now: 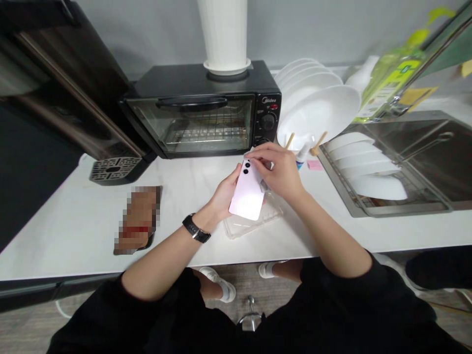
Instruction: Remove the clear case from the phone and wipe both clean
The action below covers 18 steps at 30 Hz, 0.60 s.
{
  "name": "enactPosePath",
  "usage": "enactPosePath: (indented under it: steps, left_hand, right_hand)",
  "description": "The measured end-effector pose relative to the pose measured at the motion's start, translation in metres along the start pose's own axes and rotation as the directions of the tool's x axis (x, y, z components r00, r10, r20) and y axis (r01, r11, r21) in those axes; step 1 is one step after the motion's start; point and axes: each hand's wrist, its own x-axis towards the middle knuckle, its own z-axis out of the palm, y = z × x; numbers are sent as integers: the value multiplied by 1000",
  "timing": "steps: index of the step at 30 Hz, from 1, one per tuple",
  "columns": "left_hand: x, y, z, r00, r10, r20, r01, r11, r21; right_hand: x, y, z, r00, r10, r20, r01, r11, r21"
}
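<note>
A pale pink phone (248,195), back side up with three black camera lenses, is held above the white counter (73,221). My left hand (222,194), with a black watch on its wrist, grips the phone's left edge. My right hand (277,169) pinches the phone's top end near the lenses. Under the phone a clear phone case (250,223) lies on the counter.
A black toaster oven (206,115) stands behind, with a white vase (224,37) on top. White plates (317,105) stand in a rack; more lie in the steel sink (398,167). A blurred flat object (138,220) lies left. A black appliance (55,88) fills the far left.
</note>
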Motion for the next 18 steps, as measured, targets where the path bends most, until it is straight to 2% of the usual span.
enactPosePath:
  steps: [3, 5, 9, 12, 15, 16, 18]
  left_hand:
    - [1, -1, 4, 999, 37, -33, -37, 999, -8]
    - [1, 2, 8, 993, 103, -64, -104, 995, -6]
    - [0, 8, 14, 974, 215, -74, -217, 976, -25]
    - [1, 11, 12, 965, 251, -76, -254, 967, -32]
    - [2, 13, 7, 929, 360, -85, -363, 931, -22]
    - [2, 15, 6, 917, 389, -91, -391, 920, -15]
    - [1, 17, 6, 909, 404, -106, -406, 914, 3]
  right_hand:
    - [-3, -4, 5, 998, -16, 60, 13, 999, 48]
    - [-5, -7, 9, 989, -71, 131, 59, 994, 91]
    - [-11, -14, 16, 920, -221, 322, 163, 967, 198]
    - [-14, -18, 17, 858, -251, 448, 146, 955, 257]
    - [-13, -18, 13, 804, -274, 528, 134, 948, 289]
    - [-12, -17, 11, 795, -276, 540, 136, 949, 284]
    - [-10, -13, 6, 809, -255, 529, 139, 959, 248]
